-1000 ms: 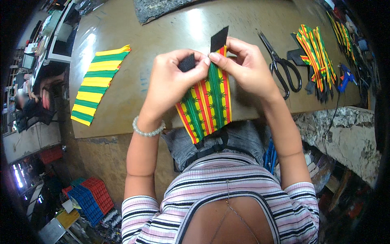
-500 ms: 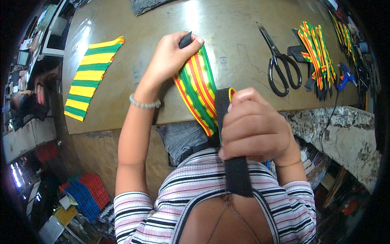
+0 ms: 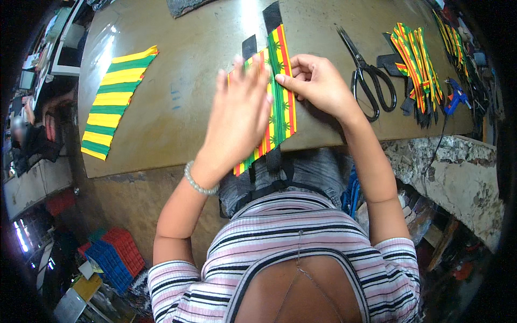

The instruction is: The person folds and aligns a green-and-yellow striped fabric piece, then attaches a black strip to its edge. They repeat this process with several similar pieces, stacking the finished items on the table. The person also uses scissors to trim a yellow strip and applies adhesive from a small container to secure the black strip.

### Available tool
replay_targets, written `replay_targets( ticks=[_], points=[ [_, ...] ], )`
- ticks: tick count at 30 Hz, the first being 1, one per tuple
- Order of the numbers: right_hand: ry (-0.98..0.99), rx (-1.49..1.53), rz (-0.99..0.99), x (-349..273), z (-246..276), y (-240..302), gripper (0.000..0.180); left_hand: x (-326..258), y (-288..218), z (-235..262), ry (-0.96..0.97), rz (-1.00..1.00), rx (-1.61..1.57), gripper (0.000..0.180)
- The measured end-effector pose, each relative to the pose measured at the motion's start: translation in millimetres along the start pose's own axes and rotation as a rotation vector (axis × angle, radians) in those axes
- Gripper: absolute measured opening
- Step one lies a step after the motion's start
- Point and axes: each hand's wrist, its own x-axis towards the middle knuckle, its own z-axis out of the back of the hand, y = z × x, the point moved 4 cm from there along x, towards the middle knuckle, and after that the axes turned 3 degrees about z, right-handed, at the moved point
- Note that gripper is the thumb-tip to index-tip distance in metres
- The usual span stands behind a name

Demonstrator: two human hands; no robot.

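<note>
Two fabric strips lie side by side at the table's near edge, patterned in yellow, green and red with dark leaf shapes. Black webbing [image 3: 273,19] sticks out past their far ends, and more hangs beyond the near edge. My left hand [image 3: 237,118] lies flat over the left strip [image 3: 246,164], fingers stretched out and slightly blurred, hiding most of it. Along the outer edge of the right strip [image 3: 283,110], my right hand [image 3: 320,86] pinches the fabric, thumb on top and the other fingers curled beside the edge.
Black-handled scissors [image 3: 371,81] lie to the right. Beyond them are a bundle of similar strips [image 3: 417,64] and a blue glue gun [image 3: 456,98] with a cord. A yellow-and-green striped fabric panel [image 3: 116,102] rests on the table's left side.
The strips have come down flat beside each other on the table. My left hand has spread open over them, and my right hand has moved from near my chest out to the right strip's edge.
</note>
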Motion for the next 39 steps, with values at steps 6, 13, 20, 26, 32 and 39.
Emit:
replay_targets(
  ticks=[6, 13, 20, 26, 32, 39],
  points=[
    [-0.033, -0.148, 0.341, -38.8, -10.3, 22.4, 0.017, -21.3, -5.5, -21.2, 0.037, 0.016, -0.015, 0.052],
    [0.478, 0.221, 0.585, -136.2, -35.0, 52.6, 0.027, -18.4, -8.7, -17.9, 0.013, 0.027, 0.016, 0.053],
    [-0.397, 0.289, 0.496, -142.8, 47.5, 38.1, 0.006, -18.4, -5.7, -16.8, 0.029, -0.007, -0.026, 0.053],
    [-0.653, 1.199, 0.62, -70.0, 193.3, -6.9, 0.021, -3.2, 23.0, 13.4, -0.202, 0.203, -0.168, 0.069],
    [-0.29, 0.782, 0.297, -13.4, 98.8, -13.0, 0.029, 10.7, 40.3, 0.1, -0.053, 0.3, -0.053, 0.074],
    [-0.053, -0.794, 0.448, 32.3, -3.2, 23.5, 0.044, 18.0, 42.1, 0.6, -0.127, 0.313, -0.591, 0.063]
  ],
)
